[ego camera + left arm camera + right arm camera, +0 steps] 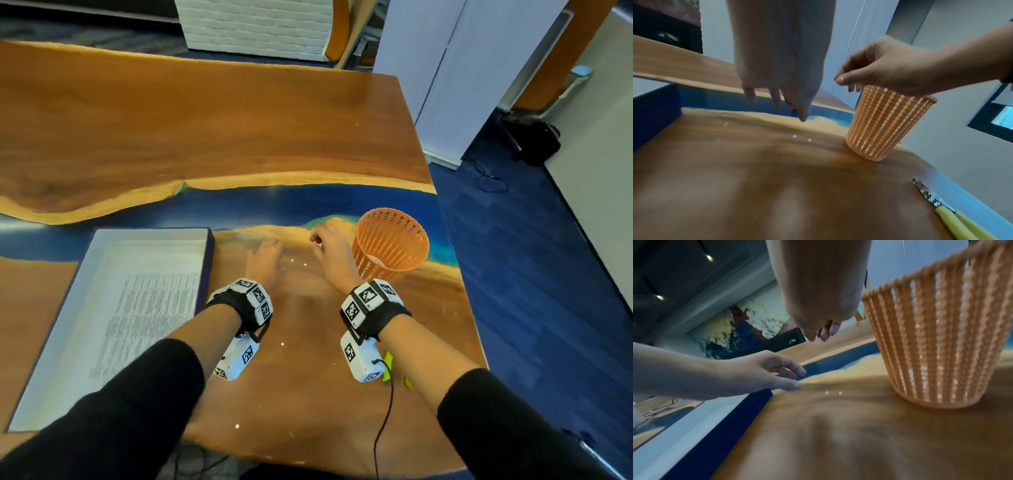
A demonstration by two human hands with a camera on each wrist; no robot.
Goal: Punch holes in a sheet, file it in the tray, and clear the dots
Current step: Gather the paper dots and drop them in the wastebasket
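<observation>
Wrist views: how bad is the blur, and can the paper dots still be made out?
Left wrist: tabletop smeared with pale glare patches, two dots still distinct. Right wrist: strong motion blur on orange basket and wood, two dots visible as streaks. Head: sharpest, slight blur on left hand and right hand; scattered dots readable.

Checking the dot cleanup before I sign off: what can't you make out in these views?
- Right hand: fingertips pinched; any dot between them too small to see.
- Orange slatted plastic basket: contents barely visible through the slats.
- Yellow-handled hole punch: cut off by the left wrist frame edge.
- Printed sheet's punched holes: not discernible.
</observation>
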